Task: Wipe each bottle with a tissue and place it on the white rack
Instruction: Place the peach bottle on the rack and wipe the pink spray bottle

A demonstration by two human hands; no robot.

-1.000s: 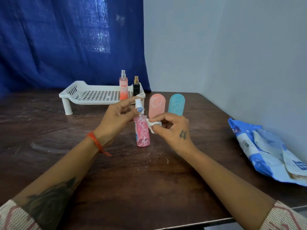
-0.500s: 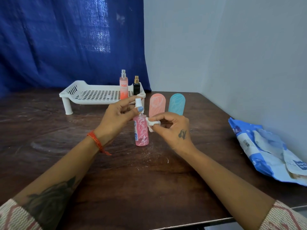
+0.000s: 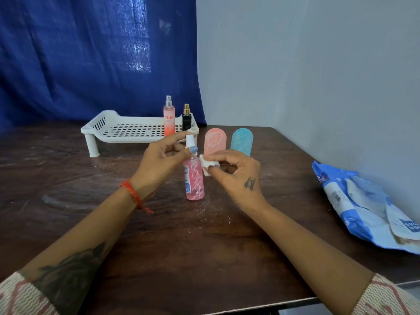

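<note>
dark wooden worktop in front of a blue curtain and a grey wall. near its middle a pink spray bottle stands upright. left hand pinches the bottle's white nozzle between thumb and fingertips, its grip closed on the top. right hand pinches a small folded white tissue, pressed against the bottle's shoulder. just behind stand a pink flat bottle and a teal flat bottle. at the back, the white rack carries an orange engage spray bottle and a small black bottle at its right end. a blue tissue pack lies far right.
</note>
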